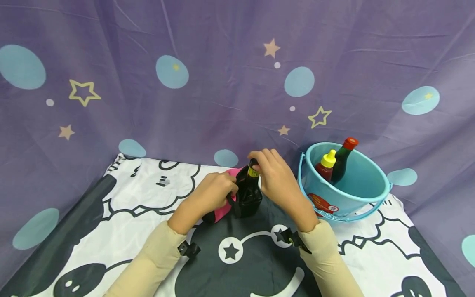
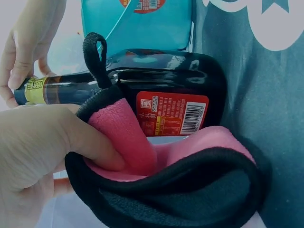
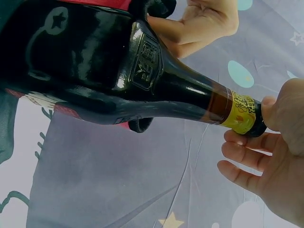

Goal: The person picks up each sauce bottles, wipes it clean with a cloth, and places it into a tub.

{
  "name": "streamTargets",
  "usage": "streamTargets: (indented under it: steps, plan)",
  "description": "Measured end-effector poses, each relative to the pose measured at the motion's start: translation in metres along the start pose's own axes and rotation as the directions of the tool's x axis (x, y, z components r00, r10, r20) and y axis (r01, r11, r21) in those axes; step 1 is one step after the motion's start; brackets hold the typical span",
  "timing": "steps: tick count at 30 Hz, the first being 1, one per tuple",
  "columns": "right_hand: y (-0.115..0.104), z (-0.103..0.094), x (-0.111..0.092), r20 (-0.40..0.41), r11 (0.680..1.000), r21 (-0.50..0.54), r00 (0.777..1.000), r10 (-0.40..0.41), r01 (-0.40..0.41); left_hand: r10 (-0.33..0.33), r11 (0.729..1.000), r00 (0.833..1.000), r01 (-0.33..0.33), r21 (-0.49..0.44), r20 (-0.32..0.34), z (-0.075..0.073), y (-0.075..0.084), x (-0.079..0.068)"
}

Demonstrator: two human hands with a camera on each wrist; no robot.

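A dark glass sauce bottle stands upright on the cloth, with a yellow neck band and a red barcode label. My right hand pinches its black cap between thumb and fingers. Just left of the bottle, my left hand grips a pink cloth with black edging and a black hanging loop. The thumb presses into the pink side in the left wrist view, and the cloth lies folded against the bottle's side. Part of the bottle body is hidden behind it.
To the right stands a light blue bucket with its handle lowered at the front. Inside lean a yellow-capped red bottle and a red-capped dark green bottle. A purple patterned curtain rises behind the printed tablecloth.
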State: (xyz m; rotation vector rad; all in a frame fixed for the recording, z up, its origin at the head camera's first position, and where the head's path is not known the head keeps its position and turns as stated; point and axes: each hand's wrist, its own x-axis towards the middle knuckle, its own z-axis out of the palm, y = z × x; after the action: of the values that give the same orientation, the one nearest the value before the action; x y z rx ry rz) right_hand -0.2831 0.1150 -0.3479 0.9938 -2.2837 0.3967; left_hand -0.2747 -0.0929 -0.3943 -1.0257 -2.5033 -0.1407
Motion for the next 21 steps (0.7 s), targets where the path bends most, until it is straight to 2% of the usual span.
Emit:
streamTargets:
  steps: [9,16,21]
  plan:
    - [-0.0032,-0.0002,-0.0013,0.008,1.000,0.014,1.000,0.000,-0.001,-0.040,0.999,0.993,0.043,-0.029,0.108,0.0046,0.0038,-0.0047]
    - [-0.0012,-0.0013,0.0014,-0.011,1.000,0.003,1.000,-0.016,0.016,-0.065,0.996,0.989,0.073,-0.054,0.133,0.0067,0.0036,-0.0026]
    - [-0.0013,-0.0027,-0.0005,0.002,1.000,0.009,1.000,0.006,-0.006,-0.071,0.993,0.985,0.085,-0.082,0.158,0.0093,0.0042,-0.0023]
